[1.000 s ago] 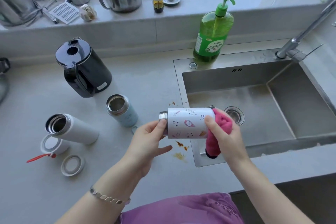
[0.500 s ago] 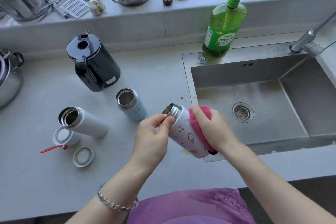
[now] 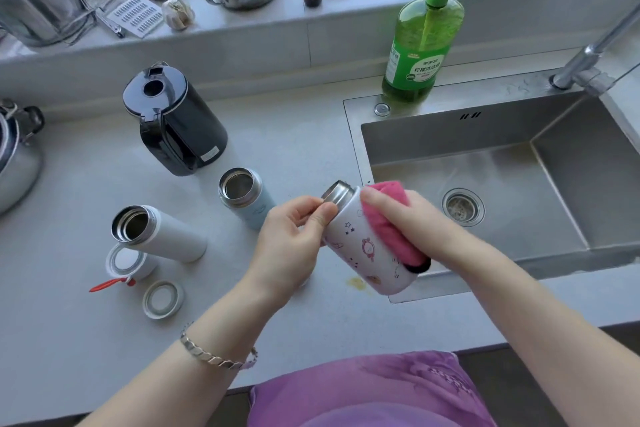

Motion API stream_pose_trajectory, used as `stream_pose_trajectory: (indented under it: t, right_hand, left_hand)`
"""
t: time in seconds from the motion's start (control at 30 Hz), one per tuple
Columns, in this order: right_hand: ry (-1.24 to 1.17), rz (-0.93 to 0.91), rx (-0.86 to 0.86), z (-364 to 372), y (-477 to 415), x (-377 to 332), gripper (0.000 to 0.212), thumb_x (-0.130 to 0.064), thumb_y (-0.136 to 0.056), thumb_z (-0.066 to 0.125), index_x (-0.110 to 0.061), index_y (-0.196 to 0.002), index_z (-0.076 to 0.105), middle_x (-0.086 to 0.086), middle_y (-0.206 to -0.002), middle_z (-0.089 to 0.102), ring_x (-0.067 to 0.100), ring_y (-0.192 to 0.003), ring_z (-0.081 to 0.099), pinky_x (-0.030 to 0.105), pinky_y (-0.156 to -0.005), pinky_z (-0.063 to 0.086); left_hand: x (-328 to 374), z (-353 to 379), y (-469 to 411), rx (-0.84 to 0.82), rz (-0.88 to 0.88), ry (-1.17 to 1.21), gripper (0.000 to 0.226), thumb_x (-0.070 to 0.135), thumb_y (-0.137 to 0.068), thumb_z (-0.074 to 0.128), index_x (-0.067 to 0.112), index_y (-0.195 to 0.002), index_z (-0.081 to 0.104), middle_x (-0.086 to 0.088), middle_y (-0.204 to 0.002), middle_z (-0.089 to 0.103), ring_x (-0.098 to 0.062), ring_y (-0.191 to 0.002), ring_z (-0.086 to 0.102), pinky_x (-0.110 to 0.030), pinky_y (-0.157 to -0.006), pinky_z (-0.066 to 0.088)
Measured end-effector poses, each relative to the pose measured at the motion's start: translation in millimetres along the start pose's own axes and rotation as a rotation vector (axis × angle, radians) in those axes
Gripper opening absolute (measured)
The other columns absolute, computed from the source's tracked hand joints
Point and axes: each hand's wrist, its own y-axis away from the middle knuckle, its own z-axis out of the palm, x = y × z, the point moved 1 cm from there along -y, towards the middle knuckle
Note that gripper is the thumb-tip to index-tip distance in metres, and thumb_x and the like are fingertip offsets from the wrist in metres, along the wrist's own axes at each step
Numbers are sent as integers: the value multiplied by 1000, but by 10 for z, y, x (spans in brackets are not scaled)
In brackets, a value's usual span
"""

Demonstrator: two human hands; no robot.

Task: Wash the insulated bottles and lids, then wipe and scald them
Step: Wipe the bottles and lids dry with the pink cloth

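Left of stainless steel sink (image 3: 450,139): two uncapped bottles (image 3: 166,236) (image 3: 251,206), two lids (image 3: 128,262) (image 3: 162,299).
Left grip (image 3: 291,243): pinches third, printed white bottle (image 3: 363,253) at rim.
Right grip (image 3: 412,218): clasps pink cloth (image 3: 382,229).

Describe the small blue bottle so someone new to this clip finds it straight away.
Left of the sink, a black kettle stands on the counter. Just in front of it is the blue bottle, lidless. The plain bottle nearby and the held bottle are both white.
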Motion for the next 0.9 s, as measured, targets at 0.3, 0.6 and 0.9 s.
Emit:
stream_pose_trajectory:
  t: [0.3,0.6,0.9]
  right_hand:
    - [-949,363,-618,-89,174,269,58,-51,-59,78,-15,-103,70,17,-101,67,38,-89,65,55,-79,53]
    - [-1243,283,17,342,68,181,60,-51,-70,57,-14,-118,54,18,-107,61,34,-101,60,47,-78,55]
    - [-1270,468,-189,214,224,290,41,-48,-76,54,-11,-77,74,20,-87,67,39,-74,68,54,-71,52]
  left_hand:
    - [222,-124,-87,-80,130,98,20,7,-91,50,8,-74,60,10,-59,60,-2,-62,60,-17,-61,53]
    - [-96,-97,27,123,611,-364,9,30,-88,52,23,-85,57,24,-90,61,1,-97,48,-21,-89,41]
    - [-254,-271,12,-84,716,-301,27,33,-98,44,11,-89,58,-1,-87,61,-12,-96,54,-39,-92,44]
